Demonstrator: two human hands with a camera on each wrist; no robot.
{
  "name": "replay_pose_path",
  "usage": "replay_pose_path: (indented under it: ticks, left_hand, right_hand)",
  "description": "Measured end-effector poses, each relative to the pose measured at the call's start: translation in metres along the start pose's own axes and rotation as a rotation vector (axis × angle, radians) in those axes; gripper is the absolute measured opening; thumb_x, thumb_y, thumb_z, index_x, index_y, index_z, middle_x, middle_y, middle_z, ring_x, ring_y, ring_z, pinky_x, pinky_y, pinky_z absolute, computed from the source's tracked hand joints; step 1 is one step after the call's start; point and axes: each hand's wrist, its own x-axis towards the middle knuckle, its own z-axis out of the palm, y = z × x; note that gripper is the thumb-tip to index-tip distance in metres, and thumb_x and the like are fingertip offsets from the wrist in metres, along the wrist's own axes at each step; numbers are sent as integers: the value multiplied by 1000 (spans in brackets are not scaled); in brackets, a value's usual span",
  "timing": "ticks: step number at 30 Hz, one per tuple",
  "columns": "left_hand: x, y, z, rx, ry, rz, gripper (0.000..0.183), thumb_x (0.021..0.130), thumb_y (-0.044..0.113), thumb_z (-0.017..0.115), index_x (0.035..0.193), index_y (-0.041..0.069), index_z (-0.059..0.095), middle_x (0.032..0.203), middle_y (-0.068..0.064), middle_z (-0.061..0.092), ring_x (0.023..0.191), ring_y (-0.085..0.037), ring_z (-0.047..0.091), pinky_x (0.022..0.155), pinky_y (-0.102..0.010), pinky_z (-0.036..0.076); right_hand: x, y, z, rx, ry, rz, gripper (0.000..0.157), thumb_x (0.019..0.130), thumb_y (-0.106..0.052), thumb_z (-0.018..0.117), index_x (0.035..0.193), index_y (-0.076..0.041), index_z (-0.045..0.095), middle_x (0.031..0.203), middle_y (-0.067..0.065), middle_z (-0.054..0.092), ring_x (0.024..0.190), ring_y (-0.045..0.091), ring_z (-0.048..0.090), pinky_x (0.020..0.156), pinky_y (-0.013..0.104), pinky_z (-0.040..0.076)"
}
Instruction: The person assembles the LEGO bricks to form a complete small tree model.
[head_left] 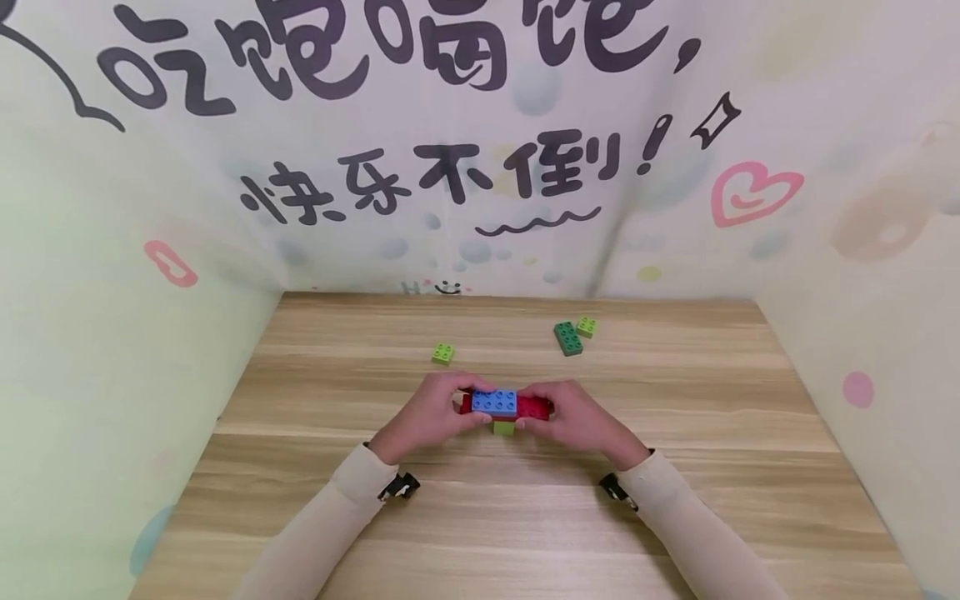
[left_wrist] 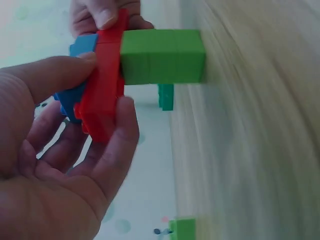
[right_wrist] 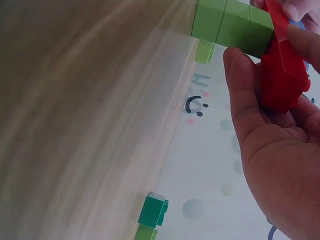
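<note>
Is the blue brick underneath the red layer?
No, the blue brick sits on top of the red layer, studs facing up.

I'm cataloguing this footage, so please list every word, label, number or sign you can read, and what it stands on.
"吃饱喝饱," on the back wall, top line
"快乐不倒!" on the same wall, below
"H" low on that wall, beside a smiley face; what follows it is too blurred to read
Toy blocks: no readable lettering
</note>
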Motion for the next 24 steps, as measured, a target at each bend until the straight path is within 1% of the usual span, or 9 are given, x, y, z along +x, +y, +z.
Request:
replay_pose_path:
  ticks: [2,6,11,13,18,21,24]
  left_hand:
    - [-1,-2,1,-29,7,10,38,91,15,85,128,16,75,128,-2,73,105,-17,64,79,-29,63]
    - [-3,-4,4,-42,17,24,39,92,16,85,130,19,74,131,-2,72,104,-17,64,77,-29,63]
    - [-5,-3,4,-69,25,16,41,92,19,85,131,22,73,136,-1,70,106,-18,64,79,-32,63]
    - [-6,-4,3,-75,23,15,41,92,22,85,132,24,73,137,-1,69,108,-18,64,80,-32,63]
    - [-7,-7,1,-73,14,-3,39,96,30,81,134,27,72,139,2,67,110,-17,64,80,-28,63]
    - [-8,-7,0,-79,9,-12,39,97,32,79,135,27,72,139,4,67,112,-17,64,81,-28,63]
    - [-8,-8,0,-93,9,-17,38,98,32,78,135,27,72,139,5,67,112,-16,64,81,-29,63]
  right_hand:
    - [0,-2,-1,-7,-3,8,36,91,-29,85,123,-14,77,94,-8,71,73,11,59,58,24,50]
    - [0,-5,-3,-16,-17,18,36,91,-28,86,123,-15,77,96,-9,71,77,12,60,62,25,52]
    - [1,-8,-8,-9,-36,22,35,93,-31,83,125,-17,76,99,-8,72,81,14,63,66,26,56]
    - [1,-8,-10,8,-39,25,36,95,-34,80,126,-16,76,103,-7,73,85,13,64,71,26,58]
    - [1,-7,-19,29,-14,23,37,100,-35,75,129,-11,74,116,-1,76,98,13,70,85,28,62]
    - [2,-6,-25,26,13,22,35,100,-31,74,128,-8,74,118,3,77,102,15,71,87,31,62]
    - [6,-3,-30,19,46,15,32,100,-25,74,126,-7,74,118,5,78,103,17,71,87,32,62]
